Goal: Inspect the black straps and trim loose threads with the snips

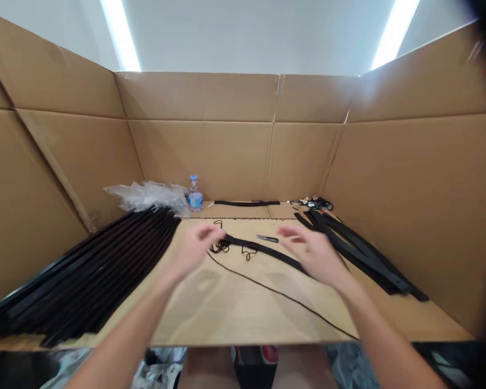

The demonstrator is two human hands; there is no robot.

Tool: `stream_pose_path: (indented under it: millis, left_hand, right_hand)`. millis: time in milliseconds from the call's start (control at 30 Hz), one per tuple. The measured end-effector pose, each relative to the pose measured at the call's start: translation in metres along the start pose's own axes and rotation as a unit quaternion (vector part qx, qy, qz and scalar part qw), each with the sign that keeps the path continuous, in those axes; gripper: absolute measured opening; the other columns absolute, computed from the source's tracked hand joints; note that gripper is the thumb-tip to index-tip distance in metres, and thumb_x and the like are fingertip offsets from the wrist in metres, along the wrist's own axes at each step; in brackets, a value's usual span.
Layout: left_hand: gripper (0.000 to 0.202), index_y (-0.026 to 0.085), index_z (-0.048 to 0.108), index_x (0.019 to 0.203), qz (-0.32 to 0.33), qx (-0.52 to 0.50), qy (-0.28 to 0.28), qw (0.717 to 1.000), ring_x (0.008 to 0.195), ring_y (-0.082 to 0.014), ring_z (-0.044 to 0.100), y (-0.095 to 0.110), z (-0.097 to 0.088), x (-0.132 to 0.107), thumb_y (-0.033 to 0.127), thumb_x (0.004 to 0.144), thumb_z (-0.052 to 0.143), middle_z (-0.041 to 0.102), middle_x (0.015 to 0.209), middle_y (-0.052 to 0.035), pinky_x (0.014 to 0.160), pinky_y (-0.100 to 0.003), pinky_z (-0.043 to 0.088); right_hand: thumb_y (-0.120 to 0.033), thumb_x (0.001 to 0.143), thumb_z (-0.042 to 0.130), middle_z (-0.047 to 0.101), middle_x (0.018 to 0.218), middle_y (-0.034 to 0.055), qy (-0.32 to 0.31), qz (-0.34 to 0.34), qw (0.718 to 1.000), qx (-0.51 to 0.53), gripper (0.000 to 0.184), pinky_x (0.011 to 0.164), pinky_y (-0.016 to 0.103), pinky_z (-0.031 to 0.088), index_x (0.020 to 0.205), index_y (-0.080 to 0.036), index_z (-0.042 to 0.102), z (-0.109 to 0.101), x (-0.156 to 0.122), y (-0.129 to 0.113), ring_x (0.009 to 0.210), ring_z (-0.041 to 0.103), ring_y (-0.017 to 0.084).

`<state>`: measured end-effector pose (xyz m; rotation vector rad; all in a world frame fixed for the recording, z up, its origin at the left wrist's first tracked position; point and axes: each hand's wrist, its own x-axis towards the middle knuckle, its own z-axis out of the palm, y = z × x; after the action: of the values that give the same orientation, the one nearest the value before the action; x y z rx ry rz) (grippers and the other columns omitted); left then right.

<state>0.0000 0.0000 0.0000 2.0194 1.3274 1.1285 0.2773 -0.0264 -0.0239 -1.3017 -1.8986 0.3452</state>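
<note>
My left hand [199,247], smeared by motion, is over the left end of a long black strip [267,250]. Its fingers are loosely curled, and I see nothing held in them. A tangle of thin black cord [220,247] lies beside its fingertips. My right hand [310,251] is partly spread above the strip's right part and hides some of it; nothing shows between the fingers. Between the hands lies a small pair of thread snips [267,238]. A small loop of cord [248,253] lies against the strip. One long cord [283,294] runs diagonally to the front right.
Many black strips [105,270] lie side by side at left, below clear plastic wrap [149,195]. A water bottle [195,194] stands at the back near another strip [247,203]. More strips [360,254] and a cord pile [318,203] are at right. Cardboard walls [235,156] enclose the table.
</note>
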Motion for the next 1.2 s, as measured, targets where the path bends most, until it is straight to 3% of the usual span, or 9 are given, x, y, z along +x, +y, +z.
stream_pose_path:
  millis: [67,167,267,500,633,800,1000,1100,1200]
  left_hand:
    - [0.018,0.015,0.062,0.085,0.003,0.005,-0.041,0.999,0.075,-0.0191,0.058,-0.019,0.038,0.012,0.033,0.083,0.058,0.062,0.081,-0.0041,0.070,-0.032,0.048]
    - [0.018,0.017,0.062,0.089,0.010,0.033,-0.043,0.998,0.087,-0.0262,0.056,-0.046,0.094,0.022,0.027,0.075,0.065,0.063,0.091,-0.0079,0.078,-0.037,0.044]
    - [0.010,0.021,0.060,0.084,0.038,0.050,-0.059,0.996,0.086,-0.0271,0.054,-0.063,0.121,0.024,0.021,0.075,0.065,0.062,0.087,-0.0056,0.080,-0.040,0.042]
    - [0.013,0.021,0.061,0.074,0.007,-0.003,-0.121,0.993,0.078,-0.0199,0.056,-0.077,0.117,0.025,0.012,0.081,0.054,0.062,0.079,-0.0010,0.072,-0.032,0.042]
    - [0.017,0.021,0.063,0.092,-0.041,0.025,-0.122,0.991,0.077,-0.0186,0.056,-0.076,0.115,0.030,0.013,0.080,0.055,0.063,0.083,-0.0015,0.071,-0.030,0.042]
    - [0.017,0.022,0.066,0.079,-0.018,0.069,-0.146,0.987,0.077,-0.0179,0.055,-0.074,0.112,0.038,0.023,0.085,0.051,0.062,0.079,-0.0014,0.072,-0.029,0.041]
    - [0.018,0.023,0.068,0.080,0.022,0.043,-0.106,0.993,0.089,-0.0204,0.056,-0.068,0.112,0.046,0.035,0.084,0.056,0.062,0.093,-0.0042,0.083,-0.031,0.042]
    - [0.017,0.021,0.069,0.077,0.004,-0.014,-0.116,0.993,0.085,-0.0209,0.057,-0.064,0.116,0.048,0.037,0.081,0.062,0.063,0.090,-0.0056,0.081,-0.032,0.044]
    - [0.021,0.017,0.068,0.084,-0.080,-0.171,-0.152,0.970,0.077,-0.0202,0.058,-0.059,0.123,0.046,0.035,0.074,0.070,0.064,0.083,-0.0069,0.073,-0.030,0.047]
  right_hand:
    - [-0.027,0.079,0.060,0.061,0.113,0.0127,-0.070,0.016,0.996,-0.055,0.039,0.091,0.037,0.044,0.116,-0.013,0.059,0.034,0.021,0.020,0.104,0.057,0.023]
    - [-0.022,0.074,0.063,0.057,0.118,0.0154,-0.122,0.013,0.983,-0.135,0.050,0.095,0.038,0.040,0.122,-0.010,0.055,0.081,0.040,0.059,0.112,0.051,0.027]
    - [-0.025,0.081,0.057,0.057,0.117,0.0121,-0.128,-0.015,0.981,-0.145,0.044,0.096,0.037,0.039,0.124,-0.015,0.054,0.100,0.043,0.084,0.111,0.050,0.024]
    - [-0.019,0.087,0.047,0.056,0.105,0.0112,-0.122,-0.075,0.981,-0.129,0.032,0.089,0.034,0.043,0.116,-0.015,0.058,0.095,0.042,0.087,0.098,0.051,0.019]
    - [-0.018,0.088,0.043,0.052,0.103,0.0125,-0.112,-0.096,0.978,-0.146,0.033,0.086,0.037,0.046,0.119,-0.014,0.054,0.093,0.040,0.086,0.097,0.048,0.021]
    - [-0.013,0.088,0.040,0.047,0.108,0.0143,-0.079,-0.094,0.981,-0.148,0.040,0.081,0.038,0.049,0.127,-0.017,0.049,0.078,0.035,0.075,0.101,0.045,0.024]
    - [-0.008,0.086,0.037,0.046,0.111,0.0162,-0.042,-0.077,0.993,-0.080,0.046,0.081,0.039,0.049,0.131,-0.014,0.044,0.061,0.030,0.055,0.102,0.045,0.025]
    - [-0.009,0.086,0.037,0.045,0.113,0.0156,-0.052,-0.064,0.995,-0.049,0.045,0.077,0.035,0.050,0.131,-0.014,0.043,0.055,0.030,0.051,0.093,0.050,0.022]
    - [-0.010,0.087,0.036,0.044,0.115,0.0146,-0.060,-0.061,0.996,-0.022,0.046,0.076,0.033,0.050,0.132,-0.017,0.042,0.053,0.029,0.050,0.091,0.053,0.019]
